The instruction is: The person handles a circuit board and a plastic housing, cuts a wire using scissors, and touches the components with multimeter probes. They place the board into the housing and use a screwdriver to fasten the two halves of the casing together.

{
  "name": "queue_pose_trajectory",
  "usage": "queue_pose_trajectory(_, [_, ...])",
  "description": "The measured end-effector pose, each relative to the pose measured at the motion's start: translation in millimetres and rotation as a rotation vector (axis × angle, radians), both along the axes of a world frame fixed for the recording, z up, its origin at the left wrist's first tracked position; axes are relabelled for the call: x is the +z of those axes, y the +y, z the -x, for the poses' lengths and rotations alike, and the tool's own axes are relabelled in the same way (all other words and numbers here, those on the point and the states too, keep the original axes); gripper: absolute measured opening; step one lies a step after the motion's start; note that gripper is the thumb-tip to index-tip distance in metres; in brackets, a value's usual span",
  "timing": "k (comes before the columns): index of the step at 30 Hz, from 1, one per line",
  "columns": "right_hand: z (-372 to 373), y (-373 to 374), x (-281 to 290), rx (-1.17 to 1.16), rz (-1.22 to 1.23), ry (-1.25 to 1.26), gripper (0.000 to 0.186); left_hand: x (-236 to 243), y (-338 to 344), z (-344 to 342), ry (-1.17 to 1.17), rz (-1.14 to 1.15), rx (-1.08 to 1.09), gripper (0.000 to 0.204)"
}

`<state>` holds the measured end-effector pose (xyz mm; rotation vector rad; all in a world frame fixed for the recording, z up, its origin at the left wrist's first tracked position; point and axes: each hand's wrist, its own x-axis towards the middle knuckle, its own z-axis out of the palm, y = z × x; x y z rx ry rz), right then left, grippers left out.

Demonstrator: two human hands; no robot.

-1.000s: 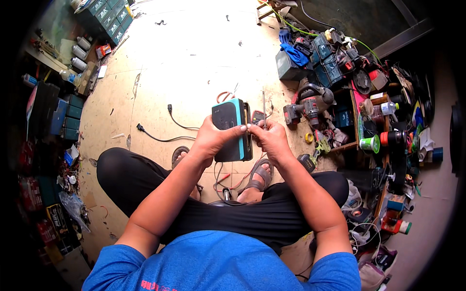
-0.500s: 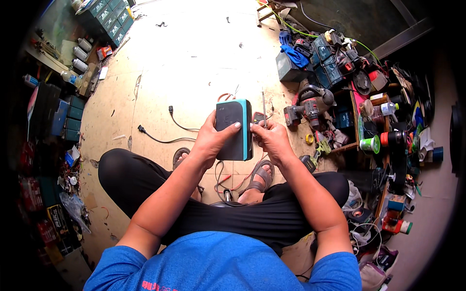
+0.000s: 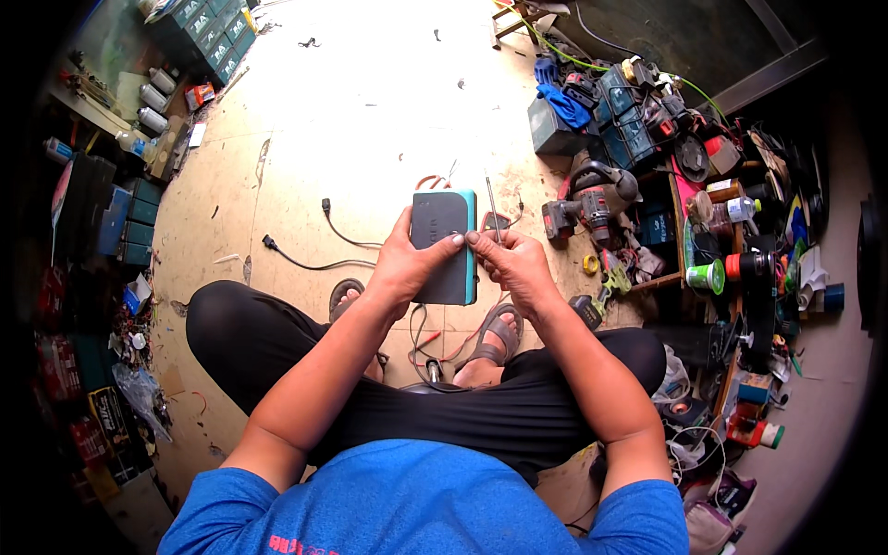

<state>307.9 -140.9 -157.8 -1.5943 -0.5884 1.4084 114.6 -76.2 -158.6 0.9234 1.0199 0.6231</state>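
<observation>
My left hand [image 3: 412,264] grips a flat black box-shaped device [image 3: 442,217] with a turquoise band along its right edge, held upright above the floor between my feet. The thumb lies across its black face and the other fingers are behind it. At the device's right side, my right hand [image 3: 513,264] is closed round a screwdriver [image 3: 492,202]. Only the thin metal shaft shows, pointing away from me; the palm hides its handle. My right thumb tip rests at the turquoise edge, close to the left thumb tip.
On the floor are black plug cables [image 3: 305,266], a small red-and-black meter [image 3: 495,222], and red leads [image 3: 430,339] near my sandals. A cordless power tool [image 3: 592,211] stands at the right, before a crowded shelf. Boxes and spray cans [image 3: 153,95] line the left.
The device has turned slightly, so its turquoise side shows narrower. My right thumb has moved left onto its edge, and the screwdriver shaft now leans left.
</observation>
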Motion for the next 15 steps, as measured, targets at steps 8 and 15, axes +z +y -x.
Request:
queue_pose_trajectory(8, [-0.2, 2.1, 6.9, 0.033, -0.001, 0.020, 0.040, -13.9, 0.4, -2.3, 0.087, 0.013, -0.013, 0.068])
queue_pose_trajectory(15, [3.4, 2.1, 12.7, 0.042, 0.015, 0.002, 0.041, -7.6, -2.3, -6.7, 0.066, 0.056, 0.035, 0.066])
